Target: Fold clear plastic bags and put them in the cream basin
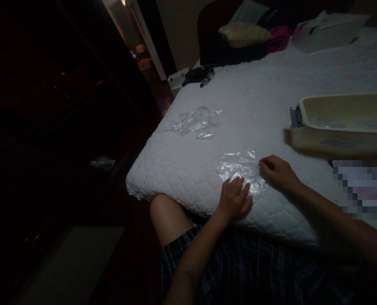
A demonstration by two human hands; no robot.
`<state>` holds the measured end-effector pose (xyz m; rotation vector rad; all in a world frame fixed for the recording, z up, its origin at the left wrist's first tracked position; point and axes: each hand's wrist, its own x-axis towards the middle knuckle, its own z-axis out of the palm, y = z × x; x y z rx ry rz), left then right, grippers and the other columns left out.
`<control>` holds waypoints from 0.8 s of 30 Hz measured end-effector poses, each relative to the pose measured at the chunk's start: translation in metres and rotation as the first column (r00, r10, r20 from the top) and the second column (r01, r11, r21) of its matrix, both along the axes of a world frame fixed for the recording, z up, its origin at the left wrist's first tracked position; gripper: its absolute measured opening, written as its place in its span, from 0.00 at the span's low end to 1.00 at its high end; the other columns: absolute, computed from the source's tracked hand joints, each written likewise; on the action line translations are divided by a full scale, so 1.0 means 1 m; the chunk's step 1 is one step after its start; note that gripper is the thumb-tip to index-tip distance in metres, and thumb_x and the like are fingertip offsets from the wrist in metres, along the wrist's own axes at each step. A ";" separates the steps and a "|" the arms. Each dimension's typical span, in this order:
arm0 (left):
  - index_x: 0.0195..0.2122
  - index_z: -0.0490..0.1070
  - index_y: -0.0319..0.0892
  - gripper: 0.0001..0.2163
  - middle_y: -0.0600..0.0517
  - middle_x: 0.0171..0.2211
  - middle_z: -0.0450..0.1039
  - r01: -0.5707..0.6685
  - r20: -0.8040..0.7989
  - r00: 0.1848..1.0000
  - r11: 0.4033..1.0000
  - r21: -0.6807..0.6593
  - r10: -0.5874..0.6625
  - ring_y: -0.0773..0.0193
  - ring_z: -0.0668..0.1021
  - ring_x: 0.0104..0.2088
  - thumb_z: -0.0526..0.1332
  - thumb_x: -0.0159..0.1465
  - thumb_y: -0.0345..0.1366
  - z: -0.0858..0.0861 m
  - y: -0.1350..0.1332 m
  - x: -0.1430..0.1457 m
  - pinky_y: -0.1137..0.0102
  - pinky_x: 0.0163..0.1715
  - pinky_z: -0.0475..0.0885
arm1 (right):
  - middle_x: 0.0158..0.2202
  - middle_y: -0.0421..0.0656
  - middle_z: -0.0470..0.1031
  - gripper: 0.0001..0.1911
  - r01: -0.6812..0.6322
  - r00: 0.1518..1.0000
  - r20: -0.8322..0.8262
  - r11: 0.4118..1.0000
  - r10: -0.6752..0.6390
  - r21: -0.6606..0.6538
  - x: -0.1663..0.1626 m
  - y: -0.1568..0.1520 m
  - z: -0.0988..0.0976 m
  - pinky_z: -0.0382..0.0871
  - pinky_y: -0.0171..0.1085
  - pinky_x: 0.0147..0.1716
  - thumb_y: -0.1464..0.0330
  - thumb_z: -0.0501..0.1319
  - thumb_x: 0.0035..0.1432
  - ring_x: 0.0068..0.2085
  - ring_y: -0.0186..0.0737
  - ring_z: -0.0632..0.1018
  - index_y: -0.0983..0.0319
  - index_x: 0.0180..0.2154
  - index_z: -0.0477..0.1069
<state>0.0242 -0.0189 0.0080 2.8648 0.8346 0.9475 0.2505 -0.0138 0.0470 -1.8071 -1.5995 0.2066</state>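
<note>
A clear plastic bag lies flattened on the white quilted bed in front of me. My left hand rests on its near edge with the fingers spread and lying flat. At the bag's right edge, my right hand pinches the plastic between thumb and fingertips. Farther off to the left, more crumpled clear plastic is spread on the bed, apart from both hands.
To the right stands a cream plastic bin with a grey latch. A blurred-out patch lies below it. Toward the headboard are a pillow, a magenta cloth roll and a white box. A small bottle lies near the far-left corner.
</note>
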 end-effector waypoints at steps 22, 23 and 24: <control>0.34 0.76 0.44 0.06 0.50 0.35 0.73 -0.403 0.123 0.867 0.825 -0.396 0.483 0.59 0.73 0.40 0.60 0.62 0.36 0.019 0.112 -0.022 0.64 0.45 0.68 | 0.27 0.46 0.77 0.20 -0.081 0.918 -0.395 0.967 -0.021 -0.241 0.015 0.043 -0.020 0.66 0.41 0.30 0.52 0.64 0.47 0.29 0.41 0.74 0.63 0.29 0.75; 0.34 0.76 0.44 0.05 0.50 0.35 0.74 -0.397 0.125 0.869 0.827 -0.397 0.478 0.59 0.73 0.41 0.61 0.61 0.35 0.019 0.112 -0.022 0.63 0.45 0.68 | 0.27 0.46 0.76 0.19 -0.062 0.926 -0.376 0.968 -0.035 -0.242 0.013 0.041 -0.020 0.65 0.41 0.30 0.52 0.64 0.47 0.28 0.41 0.74 0.62 0.29 0.75; 0.35 0.76 0.44 0.05 0.50 0.36 0.74 -0.393 0.128 0.871 0.830 -0.396 0.474 0.59 0.73 0.41 0.61 0.61 0.35 0.019 0.112 -0.022 0.63 0.45 0.68 | 0.26 0.45 0.76 0.18 -0.038 0.935 -0.350 0.969 -0.051 -0.242 0.010 0.039 -0.021 0.65 0.40 0.29 0.52 0.64 0.47 0.28 0.41 0.74 0.62 0.30 0.75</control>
